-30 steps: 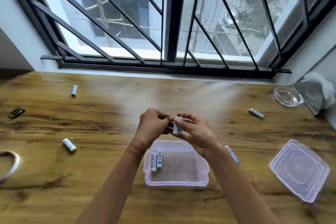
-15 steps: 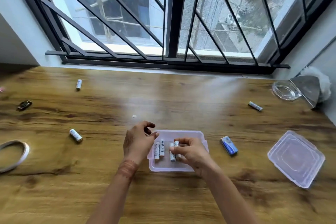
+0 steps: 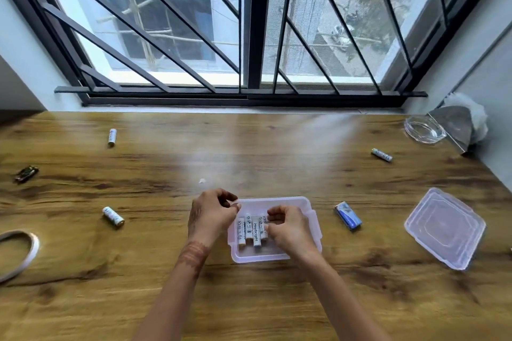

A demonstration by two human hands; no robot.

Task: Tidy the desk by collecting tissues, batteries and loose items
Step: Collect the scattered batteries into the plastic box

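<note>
Wooden desk (image 3: pixel 249 147) bearing a clear box (image 3: pixel 277 257) at front centre, its lid (image 3: pixel 444 228) to the right, a blue block battery (image 3: pixel 348 215) between them, three loose batteries (image 3: pixel 113 216), a tape ring (image 3: pixel 19 253), a dark item (image 3: pixel 26 173), a white scrap (image 3: pixel 202 180) and a glass dish (image 3: pixel 424 130)

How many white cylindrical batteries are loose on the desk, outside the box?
3: far-left battery, near-left battery, right battery. More may be hidden.

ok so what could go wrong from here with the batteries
The right hand curls over the row of batteries in the clear box; pulling away could knock them askew. The loose battery left of the box could roll if nudged. The lid lies apart, so a bumped box might spill.
</note>
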